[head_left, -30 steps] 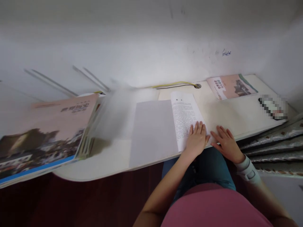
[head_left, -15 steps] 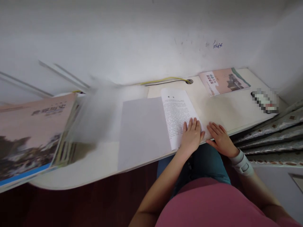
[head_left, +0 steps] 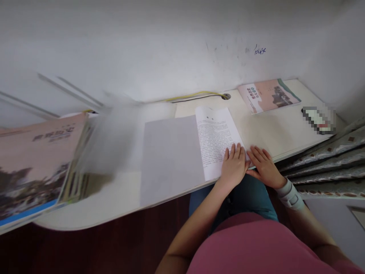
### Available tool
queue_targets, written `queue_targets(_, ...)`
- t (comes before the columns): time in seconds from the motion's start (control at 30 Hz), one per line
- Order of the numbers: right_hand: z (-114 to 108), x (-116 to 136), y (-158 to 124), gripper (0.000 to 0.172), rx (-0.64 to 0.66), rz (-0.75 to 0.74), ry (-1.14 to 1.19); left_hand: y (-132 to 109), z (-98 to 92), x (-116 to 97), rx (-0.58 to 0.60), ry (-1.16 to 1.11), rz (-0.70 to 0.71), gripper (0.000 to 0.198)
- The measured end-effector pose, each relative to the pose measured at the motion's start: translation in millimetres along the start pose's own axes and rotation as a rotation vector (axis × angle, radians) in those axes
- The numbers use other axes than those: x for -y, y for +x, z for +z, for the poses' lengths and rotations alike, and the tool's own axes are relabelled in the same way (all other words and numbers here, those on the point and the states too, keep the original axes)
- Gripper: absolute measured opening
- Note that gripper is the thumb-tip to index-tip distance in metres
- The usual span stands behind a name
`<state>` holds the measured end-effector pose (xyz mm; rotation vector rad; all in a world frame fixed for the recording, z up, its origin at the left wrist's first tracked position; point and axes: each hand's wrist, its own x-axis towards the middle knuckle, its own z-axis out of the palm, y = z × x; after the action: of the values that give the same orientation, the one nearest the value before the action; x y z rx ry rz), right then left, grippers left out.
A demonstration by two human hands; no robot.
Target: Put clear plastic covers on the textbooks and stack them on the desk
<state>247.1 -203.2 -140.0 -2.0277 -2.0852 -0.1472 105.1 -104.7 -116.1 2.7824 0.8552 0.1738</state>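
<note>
An open book [head_left: 188, 148] lies on the white desk [head_left: 273, 133], a blank grey left page beside a printed right page. My left hand [head_left: 234, 163] rests flat on the lower right corner of the printed page, fingers stretched out. My right hand [head_left: 264, 163] lies flat just to its right, touching the book's right edge near the desk's front edge, fingers apart. Neither hand holds anything.
A stack of pink-covered books [head_left: 37, 163] sits at the left. Another pink book [head_left: 268, 95] lies at the back right, a dark blurred object [head_left: 318, 118] beside it. A yellow cable [head_left: 196, 96] runs along the wall to a desk hole. Patterned fabric [head_left: 327, 167] lies at the right.
My right hand has slid left until it meets the book's right edge beside my left hand. The view shifted slightly.
</note>
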Motion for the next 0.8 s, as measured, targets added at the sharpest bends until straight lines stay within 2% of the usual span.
queue_targets(0.33,2.2,-0.5,-0.4,0.078,-0.03,0.003,0.023,2.6,-3.7,-1.3,0.052,0.009,-0.002,0.06)
queue_targets(0.6,1.1,0.8,0.2,0.065,-0.016,0.003,-0.029,-3.5,-5.1,-3.1,0.095,-0.042,0.044,0.062)
queue_targets(0.7,0.8,2.1,0.3,0.058,-0.025,0.001,-0.061,-0.2,-10.8,3.9,0.131,-0.065,0.066,0.06)
queue_targets(0.8,0.7,3.6,0.2,0.054,-0.033,-0.001,-0.09,13.7,-26.5,24.7,0.221,-0.044,0.211,0.053)
